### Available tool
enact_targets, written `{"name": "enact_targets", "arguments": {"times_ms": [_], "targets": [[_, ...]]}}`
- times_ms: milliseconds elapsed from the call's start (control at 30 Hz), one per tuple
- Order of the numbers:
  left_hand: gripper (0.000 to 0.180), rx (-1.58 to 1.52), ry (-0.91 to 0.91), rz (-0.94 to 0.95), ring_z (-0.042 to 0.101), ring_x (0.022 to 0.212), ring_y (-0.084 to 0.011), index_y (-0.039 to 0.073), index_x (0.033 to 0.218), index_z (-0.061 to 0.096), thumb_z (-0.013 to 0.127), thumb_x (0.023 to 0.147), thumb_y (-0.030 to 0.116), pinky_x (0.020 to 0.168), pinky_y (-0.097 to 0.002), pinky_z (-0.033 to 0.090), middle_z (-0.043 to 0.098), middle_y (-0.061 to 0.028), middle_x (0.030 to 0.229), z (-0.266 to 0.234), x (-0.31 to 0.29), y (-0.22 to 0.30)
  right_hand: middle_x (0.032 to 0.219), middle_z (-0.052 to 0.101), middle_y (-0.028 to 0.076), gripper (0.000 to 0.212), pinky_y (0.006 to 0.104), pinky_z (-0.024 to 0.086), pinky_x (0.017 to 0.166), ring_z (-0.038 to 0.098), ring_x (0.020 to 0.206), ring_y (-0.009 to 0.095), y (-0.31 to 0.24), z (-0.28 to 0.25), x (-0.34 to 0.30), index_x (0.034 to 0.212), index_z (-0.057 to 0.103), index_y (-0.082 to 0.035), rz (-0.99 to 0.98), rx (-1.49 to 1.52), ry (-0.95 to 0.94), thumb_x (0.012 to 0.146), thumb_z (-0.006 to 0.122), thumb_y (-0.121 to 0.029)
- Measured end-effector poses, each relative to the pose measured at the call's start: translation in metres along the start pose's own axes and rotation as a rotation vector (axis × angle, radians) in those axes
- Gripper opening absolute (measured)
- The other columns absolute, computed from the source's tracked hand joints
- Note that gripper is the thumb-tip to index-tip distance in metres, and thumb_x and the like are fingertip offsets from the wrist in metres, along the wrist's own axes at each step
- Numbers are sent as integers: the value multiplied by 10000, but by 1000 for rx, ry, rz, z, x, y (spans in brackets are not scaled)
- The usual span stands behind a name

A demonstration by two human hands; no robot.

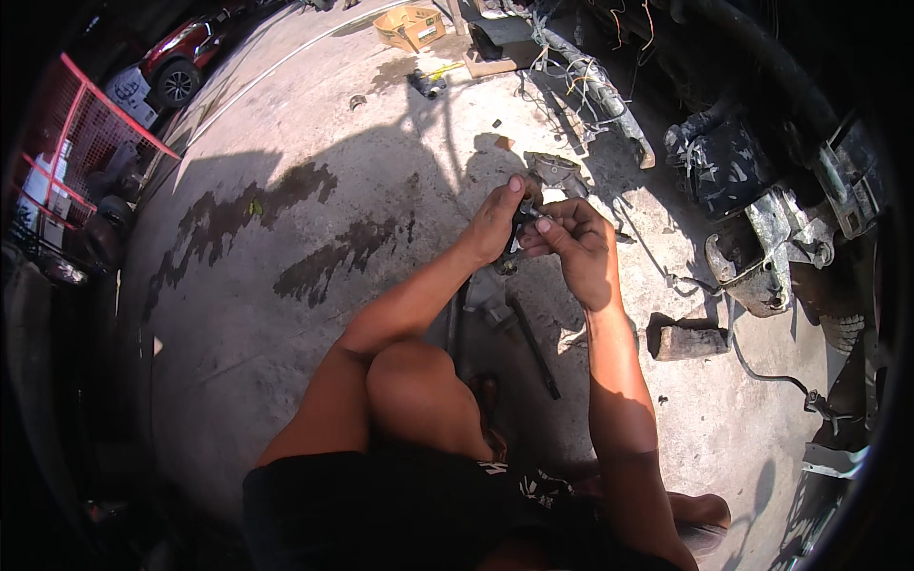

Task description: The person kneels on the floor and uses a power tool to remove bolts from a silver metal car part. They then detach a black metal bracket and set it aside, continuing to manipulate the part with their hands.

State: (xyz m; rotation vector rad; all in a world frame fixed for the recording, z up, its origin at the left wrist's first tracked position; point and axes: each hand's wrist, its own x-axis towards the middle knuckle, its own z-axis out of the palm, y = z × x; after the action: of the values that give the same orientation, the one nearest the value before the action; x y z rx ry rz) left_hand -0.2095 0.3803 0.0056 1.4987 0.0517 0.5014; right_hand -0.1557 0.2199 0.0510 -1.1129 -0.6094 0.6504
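Out in front of my knees, my left hand [495,221] is closed around a small dark metal part [522,226]; its exact kind is hard to make out. My right hand [583,249] meets it from the other side, thumb and fingers pinched at the same part, with a small shiny piece showing near the fingertips. Below the hands, a grey metal piece [492,306] and a long dark rod [535,348] lie on the concrete. Just beyond them rests a dusty metal casting [556,171].
To the right stand a rusty vehicle frame [728,171] and loose wiring [581,81]. A worn block [691,341] lies beside my right forearm. Farther off are a cardboard box [411,29] and a red car [181,59]. A red mesh cage [95,128] edges the left.
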Motion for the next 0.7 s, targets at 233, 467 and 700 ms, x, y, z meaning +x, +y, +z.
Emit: {"name": "enact_targets", "arguments": {"times_ms": [233,467,700], "targets": [[763,-133,-196,-154,507,712,-88,43,905,562,407,876,790,601,-234,421,535,-9,789,-3,-5,7,762,682,141,159,280,547,591,667,626,173,5,7,-2,955,567,45,-3,-90,82,946,626,-102],[820,-61,-150,-118,542,703,-109,-22,890,633,490,839,784,598,-249,446,561,-34,779,-5,-12,-14,669,670,81,228,251,470,538,652,581,164,19,3,-23,919,644,38,-377,-673,140,984,594,-175],[864,-66,-231,-105,613,780,-125,-55,1013,666,537,812,776,640,-257,500,646,-63,861,13,-16,-19,738,662,59,365,260,434,570,539,629,91,21,-6,-33,880,644,8,76,-369,199,1031,505,-293]]}}
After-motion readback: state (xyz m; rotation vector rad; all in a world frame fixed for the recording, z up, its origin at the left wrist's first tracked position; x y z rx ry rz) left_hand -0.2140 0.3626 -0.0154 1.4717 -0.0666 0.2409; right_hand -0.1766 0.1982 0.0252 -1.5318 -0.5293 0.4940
